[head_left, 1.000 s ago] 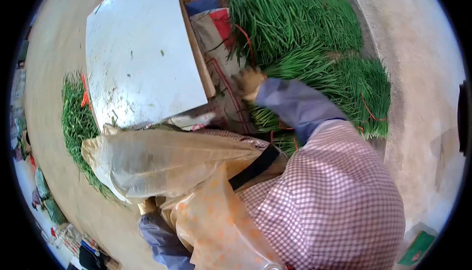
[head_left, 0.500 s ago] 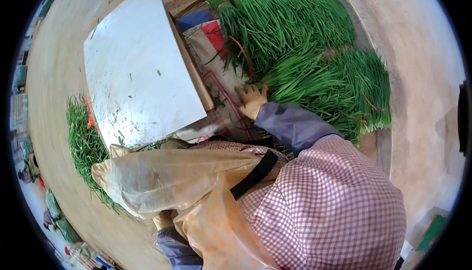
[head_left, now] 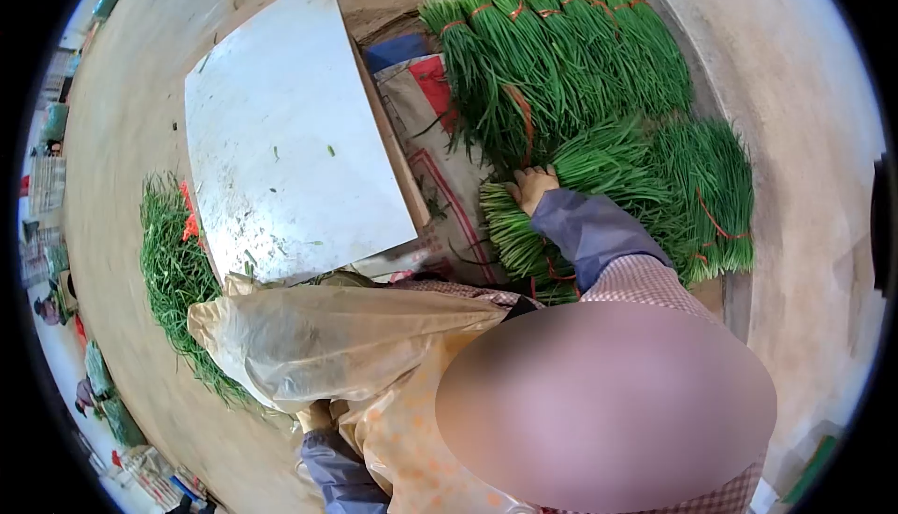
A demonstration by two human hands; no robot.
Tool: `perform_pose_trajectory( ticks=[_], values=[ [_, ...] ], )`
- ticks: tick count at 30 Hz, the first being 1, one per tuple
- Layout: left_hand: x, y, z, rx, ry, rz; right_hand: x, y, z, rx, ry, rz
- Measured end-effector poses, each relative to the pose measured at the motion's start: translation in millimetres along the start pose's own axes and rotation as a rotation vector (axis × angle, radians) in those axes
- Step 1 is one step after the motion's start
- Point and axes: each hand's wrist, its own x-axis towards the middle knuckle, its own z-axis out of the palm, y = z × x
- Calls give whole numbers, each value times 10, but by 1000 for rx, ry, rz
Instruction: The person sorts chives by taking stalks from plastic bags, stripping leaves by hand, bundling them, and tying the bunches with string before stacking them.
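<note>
My right hand (head_left: pixel 533 188), at the end of a grey-purple sleeve, has its fingers curled at the pale ends of a bundle of green stalks (head_left: pixel 513 231). A loose orange tie (head_left: pixel 522 121) runs down over the stalks to these fingers, blurred by motion. Under the translucent apron's edge at the bottom left is my left hand (head_left: pixel 315 416); its fingers are hidden. Tied green bundles (head_left: pixel 561 56) lie in a row behind the right hand, with more stalks (head_left: pixel 617 163) just beside it.
A white board (head_left: pixel 290 130) stands left of a printed sack (head_left: pixel 440 177). Loose greens (head_left: pixel 178 280) with a red tie lie on the floor further left. The yellowish apron (head_left: pixel 337 346) covers the lap. A concrete ledge (head_left: pixel 673 18) runs along the right. People and goods appear at the far left edge.
My right hand has moved from the sack's edge rightward onto the stalks, its spread fingers now curled. The loose orange tie has swung right. My left hand has hardly moved; the whole view has shifted slightly.
</note>
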Motion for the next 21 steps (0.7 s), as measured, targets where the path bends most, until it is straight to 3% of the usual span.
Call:
perform_pose_trajectory(
  ticks=[1, 8, 10, 12, 14, 18, 19, 20, 21],
  values=[
    [-15, 11, 15, -15, 10, -3, 129, -44, 0, 36, -20, 125],
    [-88, 49, 113, -70, 39, -19, 44, 151, -296, -50, 7, 334],
    [-113, 58, 134, -83, 44, -25, 31, 304, -121, -301, 65, 197],
    [-139, 47, 160, -92, 53, -34, 99, 384, -82, -264, -45, 175],
    [-146, 48, 164, -104, 59, -29, 306, 397, -472, 64, -309, 268],
    [-56, 14, 176, -112, 51, -19, 466, 299, -820, -665, -449, -33],
    [-22, 16, 172, -118, 45, -17, 261, 148, -969, -511, -165, -76],
    [10, 7, 176, -117, 42, -14, 165, 36, -963, -154, 133, -146],
    [25, 9, 174, -120, 42, -11, 121, -146, -911, -42, 138, -249]
  ],
)
